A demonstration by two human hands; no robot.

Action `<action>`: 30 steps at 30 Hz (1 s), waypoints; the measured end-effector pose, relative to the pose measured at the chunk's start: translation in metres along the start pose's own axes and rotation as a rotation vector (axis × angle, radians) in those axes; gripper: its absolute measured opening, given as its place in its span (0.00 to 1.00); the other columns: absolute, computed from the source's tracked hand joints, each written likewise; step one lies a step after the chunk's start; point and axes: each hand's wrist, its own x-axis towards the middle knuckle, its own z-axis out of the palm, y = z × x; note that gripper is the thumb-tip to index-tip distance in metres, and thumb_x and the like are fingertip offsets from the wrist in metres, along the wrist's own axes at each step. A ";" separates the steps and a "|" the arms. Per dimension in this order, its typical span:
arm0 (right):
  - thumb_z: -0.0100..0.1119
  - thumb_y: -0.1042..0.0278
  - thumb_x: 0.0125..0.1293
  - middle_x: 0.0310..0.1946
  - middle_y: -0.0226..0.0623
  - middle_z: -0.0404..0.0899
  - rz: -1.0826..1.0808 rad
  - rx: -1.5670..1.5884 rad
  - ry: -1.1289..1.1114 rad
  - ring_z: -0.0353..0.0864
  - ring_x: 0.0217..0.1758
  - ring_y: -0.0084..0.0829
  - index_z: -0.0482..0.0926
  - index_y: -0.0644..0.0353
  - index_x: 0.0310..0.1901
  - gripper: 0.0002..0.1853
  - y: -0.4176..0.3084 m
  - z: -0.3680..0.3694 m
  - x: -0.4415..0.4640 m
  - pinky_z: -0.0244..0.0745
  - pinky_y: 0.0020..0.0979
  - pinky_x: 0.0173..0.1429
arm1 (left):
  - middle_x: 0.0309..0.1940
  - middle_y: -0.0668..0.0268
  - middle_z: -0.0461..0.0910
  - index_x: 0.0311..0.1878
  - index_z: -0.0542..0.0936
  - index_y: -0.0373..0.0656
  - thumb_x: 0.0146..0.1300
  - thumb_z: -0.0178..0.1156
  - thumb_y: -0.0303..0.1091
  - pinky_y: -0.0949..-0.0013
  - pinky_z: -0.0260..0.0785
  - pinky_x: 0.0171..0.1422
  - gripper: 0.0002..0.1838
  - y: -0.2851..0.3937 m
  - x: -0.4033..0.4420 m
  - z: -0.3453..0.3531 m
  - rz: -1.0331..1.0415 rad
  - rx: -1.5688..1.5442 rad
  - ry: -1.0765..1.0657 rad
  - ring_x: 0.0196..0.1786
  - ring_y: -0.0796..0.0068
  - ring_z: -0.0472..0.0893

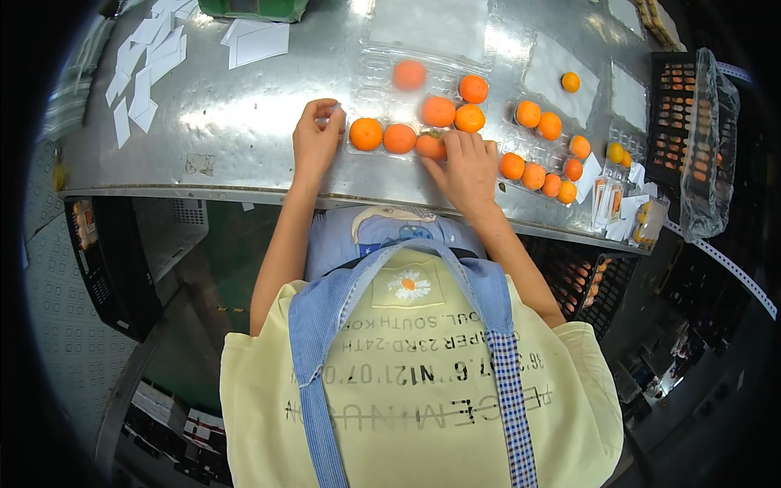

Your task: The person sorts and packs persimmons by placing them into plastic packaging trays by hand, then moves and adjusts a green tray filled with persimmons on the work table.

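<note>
A clear plastic tray (379, 89) lies in front of me on the metal table, with several orange citrus fruits in its hollows. My left hand (316, 146) is at the tray's left side, thumb and fingers bent together at its edge; the see-through rim makes the exact contact hard to see. At the near right corner, my right hand (469, 167) has its fingers closed on a small orange (430, 147) with a bit of green at its top. Beside it in the near row sit another orange (399, 138) and a brighter orange (366, 134).
To the right stand more fruits (533, 175) in clear trays, and a lone small fruit (570, 82) farther back. White cards (146, 73) lie scattered at the left. A green container (254, 8) stands at the back. Black crates (679, 98) with fruit flank the table (236, 154).
</note>
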 end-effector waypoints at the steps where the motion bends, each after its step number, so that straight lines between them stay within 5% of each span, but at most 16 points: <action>1: 0.73 0.59 0.46 0.39 0.32 0.77 0.004 0.011 -0.039 0.73 0.41 0.34 0.77 0.55 0.43 0.22 -0.001 0.001 -0.001 0.61 0.36 0.43 | 0.38 0.63 0.80 0.50 0.77 0.39 0.64 0.60 0.32 0.76 0.75 0.36 0.14 -0.001 -0.005 -0.002 0.015 -0.038 -0.001 0.31 0.77 0.80; 10: 0.72 0.62 0.46 0.37 0.33 0.78 -0.048 0.022 -0.094 0.75 0.39 0.33 0.79 0.57 0.45 0.22 0.004 -0.002 0.011 0.63 0.33 0.42 | 0.44 0.66 0.76 0.54 0.75 0.41 0.64 0.60 0.28 0.77 0.73 0.38 0.16 0.014 -0.035 -0.004 0.050 -0.087 -0.108 0.37 0.81 0.78; 16: 0.68 0.64 0.56 0.45 0.31 0.81 0.501 0.884 -0.363 0.79 0.48 0.28 0.79 0.59 0.50 0.20 0.006 -0.037 0.017 0.70 0.31 0.52 | 0.56 0.63 0.73 0.64 0.69 0.44 0.52 0.69 0.25 0.72 0.73 0.51 0.34 0.064 -0.062 0.008 0.232 -0.082 -0.398 0.50 0.75 0.76; 19: 0.66 0.65 0.60 0.51 0.33 0.79 0.542 1.472 -0.324 0.76 0.55 0.24 0.78 0.62 0.53 0.20 0.000 -0.045 0.011 0.70 0.29 0.59 | 0.60 0.62 0.72 0.65 0.69 0.44 0.48 0.71 0.24 0.70 0.71 0.55 0.38 0.084 -0.073 0.019 0.354 -0.115 -0.529 0.55 0.71 0.75; 22: 0.65 0.69 0.60 0.52 0.36 0.79 0.533 1.630 -0.300 0.76 0.57 0.27 0.76 0.64 0.55 0.21 -0.007 -0.047 0.011 0.70 0.30 0.61 | 0.61 0.62 0.72 0.64 0.70 0.45 0.47 0.72 0.25 0.68 0.70 0.58 0.38 0.089 -0.076 0.024 0.415 -0.150 -0.551 0.58 0.69 0.74; 30: 0.72 0.66 0.52 0.50 0.40 0.77 0.296 1.175 -0.147 0.79 0.51 0.31 0.74 0.64 0.55 0.29 -0.030 -0.065 0.018 0.77 0.30 0.49 | 0.55 0.62 0.75 0.59 0.74 0.44 0.47 0.70 0.24 0.68 0.71 0.54 0.32 0.094 -0.080 0.021 0.543 -0.050 -0.384 0.53 0.67 0.77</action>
